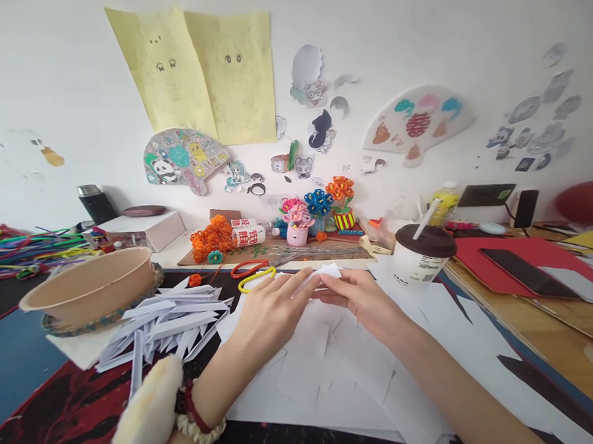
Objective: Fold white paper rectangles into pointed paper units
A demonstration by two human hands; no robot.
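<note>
Both my hands meet over a small piece of white paper [327,271] near the middle of the table. My left hand [271,311] lies palm down, its fingers stretched forward with the tips pressed onto the paper's left side. My right hand [360,297] has its fingers closed, pinching the paper's right side. Under my hands lie several loose white paper squares [328,353]. A pile of folded white paper strips [167,318] sits to the left of my left hand.
A tan bowl [88,286] stands at the left. Scissors with red and yellow handles [252,272] lie just beyond my hands. A white cup with a dark lid and straw [420,252] stands at the right. Pipe-cleaner flowers [320,211], a glue bottle [247,236] and a phone [525,269] crowd the back and right.
</note>
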